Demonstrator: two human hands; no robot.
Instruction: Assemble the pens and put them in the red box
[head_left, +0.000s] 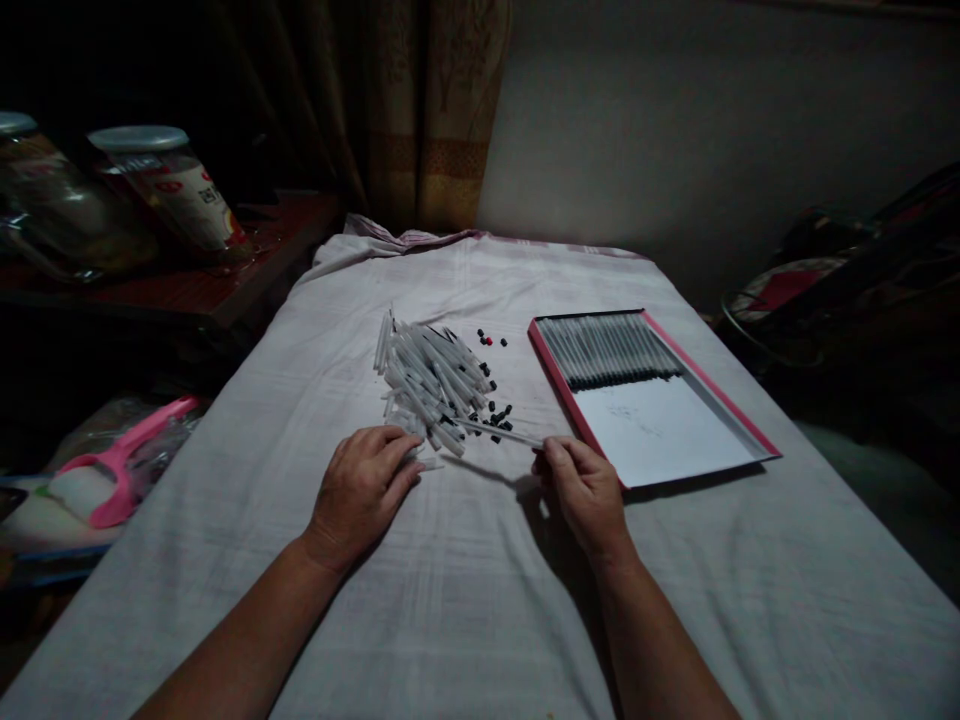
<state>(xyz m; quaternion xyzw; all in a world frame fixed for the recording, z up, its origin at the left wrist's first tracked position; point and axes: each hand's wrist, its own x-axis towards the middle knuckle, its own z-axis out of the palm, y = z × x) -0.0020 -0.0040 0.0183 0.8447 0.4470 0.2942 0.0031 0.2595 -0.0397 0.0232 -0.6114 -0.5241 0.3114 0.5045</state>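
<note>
One slim tube (504, 433) in the right hand (583, 487), many more in the heap

It lies between the heap and the tray, its far-left end reaching over the near edge of the heap. The right thumb and fingers pinch its right end. The left hand (365, 485) rests at the heap's near-left edge, fingers curled beside a small clear piece (429, 464); whether they grip it, I cannot tell.

Just beyond is the heap of loose tubes (431, 372), pale and jumbled. Small black pieces (498, 420) are scattered along its right side, with one red piece (489, 341) toward the far end.

To the right sits a shallow pink-edged tray (570, 395). A neat row of dark-ended tubes (609, 350) fills its far part; its white floor shows in the near part. By that measure, I judge the work partly done: one row is laid in, while a large heap remains unsorted.

Everything rests on a pale cloth (450, 620). Farther out on the left are a lidded jar (187, 200) and a pink-handled item (120, 460).
</note>
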